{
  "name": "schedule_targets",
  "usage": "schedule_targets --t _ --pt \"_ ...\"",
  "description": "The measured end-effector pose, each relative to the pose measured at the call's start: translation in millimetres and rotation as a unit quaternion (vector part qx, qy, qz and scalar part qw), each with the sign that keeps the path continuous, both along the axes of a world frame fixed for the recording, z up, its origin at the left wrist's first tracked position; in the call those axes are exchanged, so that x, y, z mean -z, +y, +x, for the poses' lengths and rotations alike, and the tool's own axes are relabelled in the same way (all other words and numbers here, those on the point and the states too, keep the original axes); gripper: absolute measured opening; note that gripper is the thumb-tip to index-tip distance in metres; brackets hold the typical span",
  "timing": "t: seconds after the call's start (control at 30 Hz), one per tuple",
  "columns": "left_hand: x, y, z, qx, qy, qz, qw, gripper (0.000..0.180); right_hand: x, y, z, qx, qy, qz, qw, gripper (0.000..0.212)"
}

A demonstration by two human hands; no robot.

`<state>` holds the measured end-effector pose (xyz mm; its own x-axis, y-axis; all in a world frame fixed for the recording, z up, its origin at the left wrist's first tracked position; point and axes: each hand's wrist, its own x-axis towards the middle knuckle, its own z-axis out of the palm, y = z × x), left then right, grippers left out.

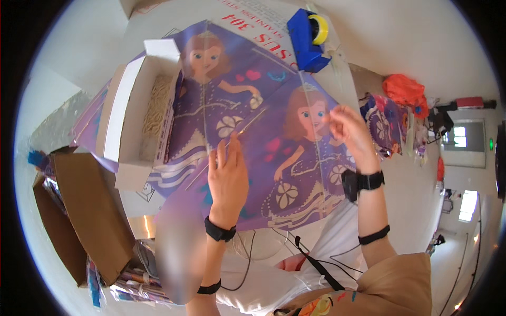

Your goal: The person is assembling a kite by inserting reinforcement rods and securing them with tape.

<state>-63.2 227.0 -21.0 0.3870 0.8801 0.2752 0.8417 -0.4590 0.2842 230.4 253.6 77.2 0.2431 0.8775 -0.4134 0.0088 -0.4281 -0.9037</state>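
A purple kite sheet (266, 174) printed with cartoon princess figures lies spread in front of me. A thin pale rod (253, 119) crosses it diagonally. My left hand (228, 174) lies over this rod with its fingers stretched out, the fingertips at or on it. Raised above the sheet's right side is my right hand (349, 129), its fingers curled in toward the thumb; whatever they hold, if anything, cannot be made out. Left of the rod, an open white box (124, 113) with many small beige pieces (156, 108) inside rests on the sheet.
A blue tape dispenser (303, 45) with a yellow roll stands at the far edge of the table. At my lower left is an open brown carton (92, 210) near plastic-wrapped bundles (139, 289). Beyond the table's right side lie a red plastic bag (405, 94) and more printed sheets (387, 124).
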Motion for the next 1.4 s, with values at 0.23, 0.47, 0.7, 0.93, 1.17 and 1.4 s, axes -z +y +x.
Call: schedule_targets --t 0.23,0.47,0.7,0.93,1.17,1.4 --pt "-8.1 3.4 -10.5 0.038 -0.016 -0.075 0.996 0.057 2.8 109.5 63.0 0.086 -0.107 0.143 0.98 0.026" --pt "-18.3 9.1 -2.1 0.042 -0.078 -0.088 0.992 0.049 18.7 175.4 80.5 0.034 -0.204 -0.005 0.978 0.031" --pt "-20.7 9.4 -8.5 0.035 -0.138 -0.091 0.986 0.039 23.3 186.3 71.9 0.064 -0.032 -0.032 0.997 0.032" --pt "-21.8 9.6 -10.5 0.037 -0.166 -0.074 0.983 0.039 29.8 155.9 68.7 0.087 -0.098 0.053 0.99 0.033" --pt "-22.8 7.8 -8.7 0.04 -0.176 -0.073 0.981 0.036 60.8 122.1 55.9 0.135 -0.02 0.083 0.987 0.02" --pt "-22.1 2.7 -23.1 0.023 -0.175 -0.084 0.981 0.038 108.7 125.0 41.6 0.167 0.097 0.221 0.956 0.01"
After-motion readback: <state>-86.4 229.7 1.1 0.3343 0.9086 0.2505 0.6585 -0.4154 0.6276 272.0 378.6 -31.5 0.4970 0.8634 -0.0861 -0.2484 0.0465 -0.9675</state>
